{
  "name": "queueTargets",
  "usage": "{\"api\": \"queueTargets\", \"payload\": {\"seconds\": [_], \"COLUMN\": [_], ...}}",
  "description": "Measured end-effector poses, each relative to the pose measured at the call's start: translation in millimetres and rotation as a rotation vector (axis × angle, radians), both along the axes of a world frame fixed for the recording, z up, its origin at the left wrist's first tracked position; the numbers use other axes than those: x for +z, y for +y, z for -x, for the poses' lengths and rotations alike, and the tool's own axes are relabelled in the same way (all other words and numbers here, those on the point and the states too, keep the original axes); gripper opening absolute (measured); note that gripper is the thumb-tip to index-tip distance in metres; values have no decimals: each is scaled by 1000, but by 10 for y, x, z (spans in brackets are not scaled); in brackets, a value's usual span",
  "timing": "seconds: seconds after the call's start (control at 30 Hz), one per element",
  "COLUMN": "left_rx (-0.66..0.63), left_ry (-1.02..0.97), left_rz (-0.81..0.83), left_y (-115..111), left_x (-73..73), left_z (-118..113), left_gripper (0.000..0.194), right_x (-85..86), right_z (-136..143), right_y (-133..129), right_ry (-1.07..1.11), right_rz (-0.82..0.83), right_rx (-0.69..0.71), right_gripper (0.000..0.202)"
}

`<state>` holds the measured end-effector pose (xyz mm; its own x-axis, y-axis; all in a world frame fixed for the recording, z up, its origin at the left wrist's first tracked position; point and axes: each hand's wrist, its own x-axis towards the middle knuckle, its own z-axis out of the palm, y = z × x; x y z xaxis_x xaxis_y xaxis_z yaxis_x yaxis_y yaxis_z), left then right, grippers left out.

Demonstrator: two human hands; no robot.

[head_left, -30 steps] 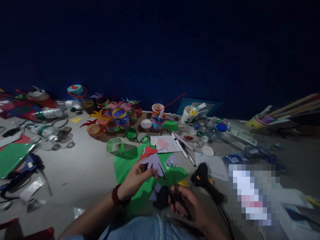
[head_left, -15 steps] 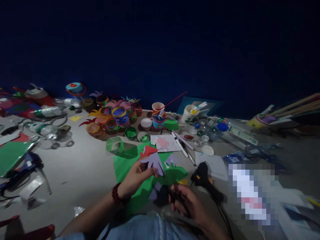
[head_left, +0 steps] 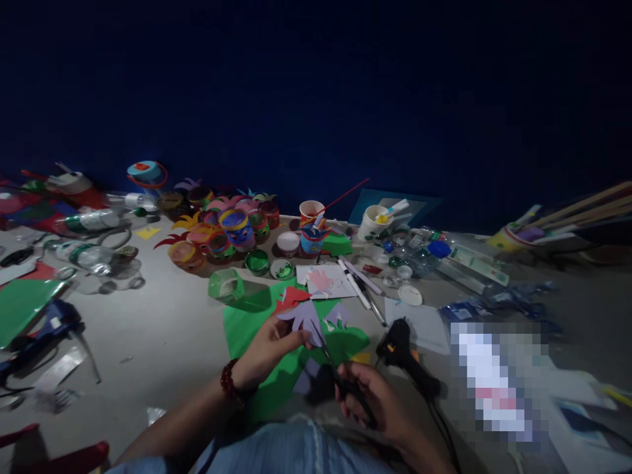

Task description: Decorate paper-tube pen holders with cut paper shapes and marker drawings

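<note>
My left hand (head_left: pixel 274 345) pinches a purple paper cutout (head_left: pixel 305 319) with pointed lobes. Dark-handled scissors (head_left: pixel 353 392) sit in my right hand (head_left: pixel 370 395), their blades pointing up and left to the cutout's lower right edge. Below both lies a green sheet (head_left: pixel 257 329). A loose purple scrap (head_left: pixel 309 376) rests on it under the blades, and another purple piece (head_left: pixel 340 313) lies just beyond the cutout. Red paper (head_left: pixel 291 298) shows behind my left fingers.
A black glue gun (head_left: pixel 407 355) lies right of my right hand, its cord trailing toward me. Decorated cups (head_left: pixel 237 227) crowd the back left. Markers (head_left: pixel 355 283), a green plastic cup (head_left: pixel 226 287) and plastic bottles (head_left: pixel 427 257) are farther back. A blue glue gun (head_left: pixel 49 329) lies at left.
Both hands stay almost where they were, still on the cutout and the scissors. The whole view has shifted very slightly.
</note>
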<state>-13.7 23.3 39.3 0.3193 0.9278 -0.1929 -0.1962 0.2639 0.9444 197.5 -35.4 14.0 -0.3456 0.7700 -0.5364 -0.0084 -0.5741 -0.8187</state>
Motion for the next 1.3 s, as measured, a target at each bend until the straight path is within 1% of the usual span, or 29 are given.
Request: {"api": "queueTargets", "payload": {"seconds": [0.2,0.4,0.53,0.63,0.73,0.9,1.1,1.2,1.3], "left_rx": [4,12,34,51,77,81,83,86,95], "left_ry": [-36,-56,-83,-77,-87,-93,-101,-94,-105], "left_rz": [15,25,35,47,63,51,34,30,37], "left_y": [-11,-27,-39,-45,-49,-43,-30,-25,-23], "left_x": [-39,-79,-135,-165,-186,-181,-158,-147,-151], "left_z": [-11,-24,-29,-38,-48,-55,-55,-54,-50], "left_gripper": [22,22,21,24,27,27,26,28,28], "right_x": [-62,-23,3,-2,-9,-23,-98,-106,-104], "right_z": [-41,-8,15,8,6,33,37,37,40], "right_y": [-3,-11,-12,-19,-24,-13,-16,-22,-26], "right_ry": [-6,29,21,13,-11,21,-15,-30,-43], "right_rz": [2,55,64,65,54,78,16,10,-40], "right_rx": [-2,-51,-43,-26,-37,-55,-34,-30,-7], "right_gripper": [41,45,49,50,51,50,48,48,47]}}
